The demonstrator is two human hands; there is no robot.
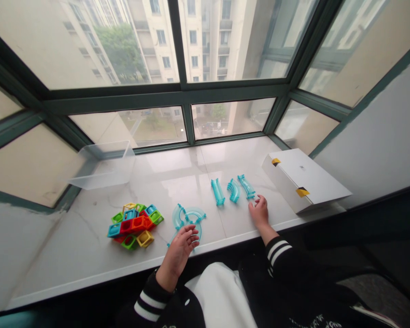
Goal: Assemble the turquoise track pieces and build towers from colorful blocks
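Observation:
My left hand (181, 248) hovers palm inward over the near side of several curved translucent blue track pieces (192, 212), its fingers loosely bent and apart with nothing in them. It hides part of those pieces. To the right lie three separate blue track pieces in a row: a straight one (217, 192), a curved one (233, 191) and another straight one (246, 187). Just below the near end of the last one is my right hand (259, 211), fingers slightly bent and apart. No object shows in its grasp.
A pile of coloured plastic blocks (136, 224) lies left on the white sill (89, 246). Behind it stands a clear plastic bin (104, 171). At the right is a white box (307, 175) with yellow-black tabs. Framed windows (182, 98) border the back.

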